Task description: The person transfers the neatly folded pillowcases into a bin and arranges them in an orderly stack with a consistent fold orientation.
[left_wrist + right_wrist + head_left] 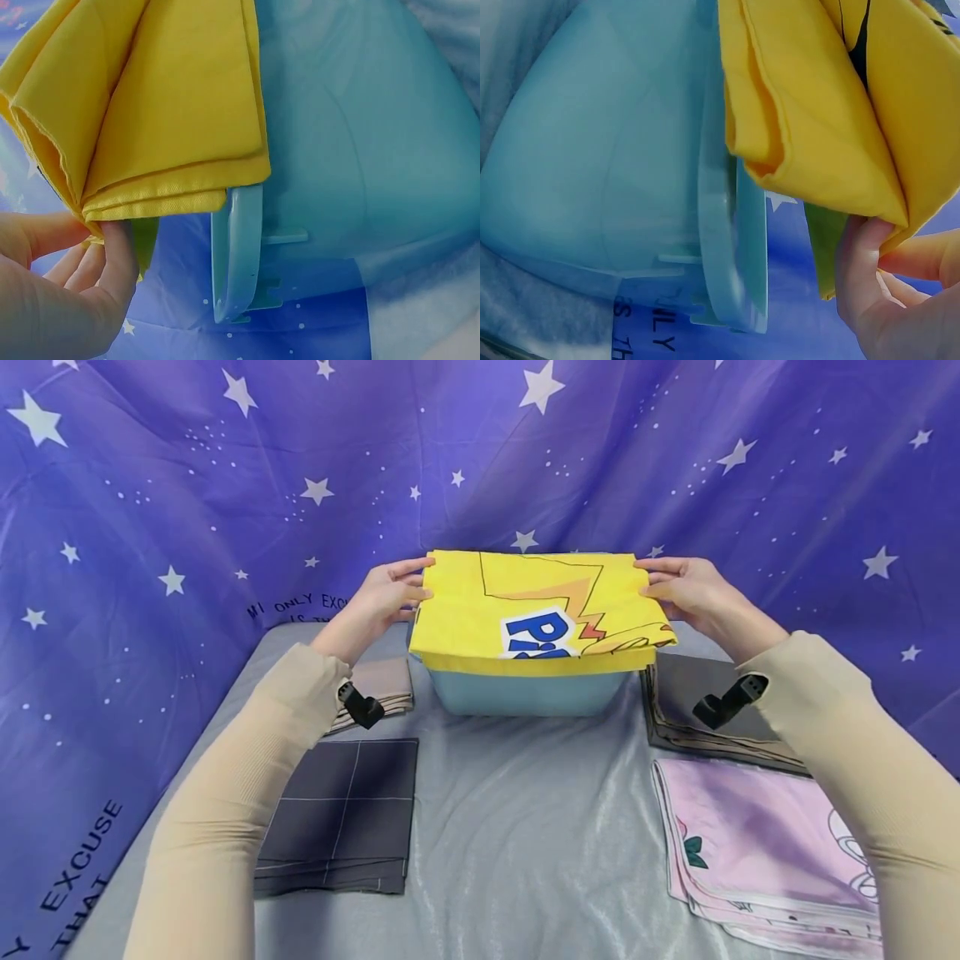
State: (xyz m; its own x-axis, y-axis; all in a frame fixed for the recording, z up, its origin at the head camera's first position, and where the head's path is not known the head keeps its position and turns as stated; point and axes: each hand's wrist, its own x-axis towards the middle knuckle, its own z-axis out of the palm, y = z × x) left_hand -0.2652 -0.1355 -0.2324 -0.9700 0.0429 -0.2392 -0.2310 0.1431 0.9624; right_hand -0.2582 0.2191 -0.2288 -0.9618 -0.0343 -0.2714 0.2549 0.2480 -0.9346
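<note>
A folded yellow cloth (457, 610) with a cartoon print and blue lettering lies across the top of a light blue plastic basin (525, 693). My left hand (381, 597) pinches the cloth's left edge between thumb and fingers. At the opposite edge my right hand (692, 587) pinches it the same way. In the left wrist view several folded layers of the yellow cloth (180, 97) gather at the left fingers, beside the basin's handle (244, 255). From the right wrist, the layers (817, 112) hang beside the basin rim (718, 225). The basin's inside is hidden.
Left of the basin lie a folded beige cloth (386, 681) and a dark checked cloth (345, 810). On the right are a folded dark brown cloth (690, 685) and a pink printed cloth (757, 835). A grey cover (525, 827) spreads beneath; a purple starry curtain (480, 460) hangs behind.
</note>
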